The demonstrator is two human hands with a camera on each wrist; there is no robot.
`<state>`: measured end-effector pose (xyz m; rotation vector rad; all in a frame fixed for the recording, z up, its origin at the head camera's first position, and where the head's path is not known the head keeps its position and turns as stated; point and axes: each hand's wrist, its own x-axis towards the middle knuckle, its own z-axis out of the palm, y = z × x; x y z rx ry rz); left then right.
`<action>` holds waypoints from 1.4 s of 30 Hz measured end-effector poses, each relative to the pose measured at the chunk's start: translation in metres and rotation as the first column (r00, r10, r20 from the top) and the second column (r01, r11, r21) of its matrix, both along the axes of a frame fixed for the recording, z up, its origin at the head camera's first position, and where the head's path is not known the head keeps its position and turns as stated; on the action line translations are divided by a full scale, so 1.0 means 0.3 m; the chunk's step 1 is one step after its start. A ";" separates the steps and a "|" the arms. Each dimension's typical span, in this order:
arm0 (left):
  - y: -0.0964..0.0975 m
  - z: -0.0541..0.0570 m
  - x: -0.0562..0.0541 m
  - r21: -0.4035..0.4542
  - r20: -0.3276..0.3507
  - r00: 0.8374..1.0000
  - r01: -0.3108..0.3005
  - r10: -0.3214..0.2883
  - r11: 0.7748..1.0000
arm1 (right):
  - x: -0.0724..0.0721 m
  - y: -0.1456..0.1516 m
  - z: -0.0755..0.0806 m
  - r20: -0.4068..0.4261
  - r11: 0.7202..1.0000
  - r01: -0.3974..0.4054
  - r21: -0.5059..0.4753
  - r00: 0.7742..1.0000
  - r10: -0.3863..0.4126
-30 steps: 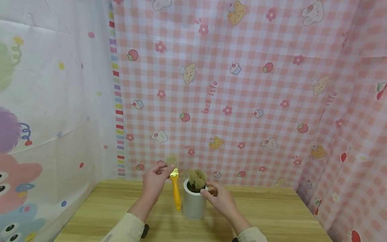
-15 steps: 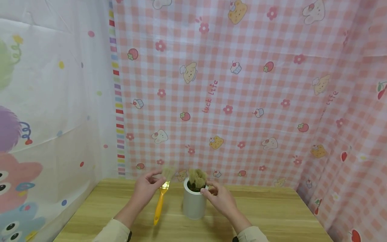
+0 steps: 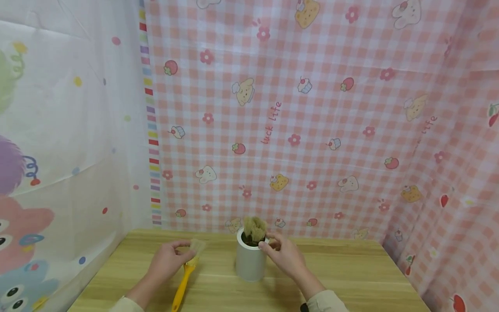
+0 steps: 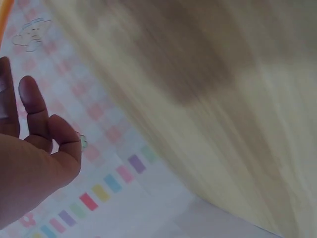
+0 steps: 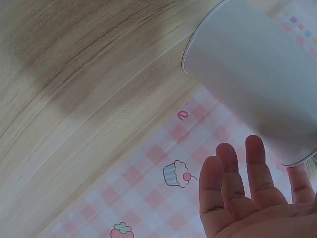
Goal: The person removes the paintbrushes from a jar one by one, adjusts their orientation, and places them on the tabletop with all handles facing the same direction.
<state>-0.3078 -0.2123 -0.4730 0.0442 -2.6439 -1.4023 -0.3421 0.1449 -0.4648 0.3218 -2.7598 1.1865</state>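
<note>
My left hand (image 3: 165,262) pinches a paintbrush (image 3: 182,288) near its metal band, with the pale bristles pointing up and the yellow handle slanting down towards me. In the left wrist view, a strip of the orange-yellow handle (image 4: 4,20) shows above the fingers. A light grey cylindrical pot (image 3: 251,264) stands upright on the table, with tan, bristle-like tufts (image 3: 255,229) sticking out of its dark mouth. At the pot's right rim, my right hand (image 3: 286,258) holds on with thumb and forefinger. The other fingers reach beside the wall of the pot (image 5: 252,69) in the right wrist view.
The wooden table (image 3: 331,277) runs back to a pink checked curtain (image 3: 312,112). A white curtain (image 3: 89,164) with cartoon prints hangs at the left, and more pink cloth (image 3: 460,182) closes the right side.
My left hand has carried the paintbrush away from the pot, leftward, down and towards me. The handle has swung from upright to slanting. The right hand and pot have stayed in place.
</note>
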 end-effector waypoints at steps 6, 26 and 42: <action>-0.050 -0.045 0.023 -0.003 0.071 0.997 -0.017 0.018 1.000 | 0.002 -0.003 0.007 0.008 1.000 0.003 0.005 1.000 -0.003; -0.128 -0.127 0.051 -0.009 0.162 0.984 0.077 -0.074 0.997 | 0.003 -0.002 0.017 0.006 1.000 -0.007 0.002 1.000 0.007; -0.147 -0.180 0.040 -0.280 0.178 0.983 0.092 -0.043 0.956 | 0.006 -0.001 0.009 -0.002 1.000 0.001 0.022 1.000 -0.001</action>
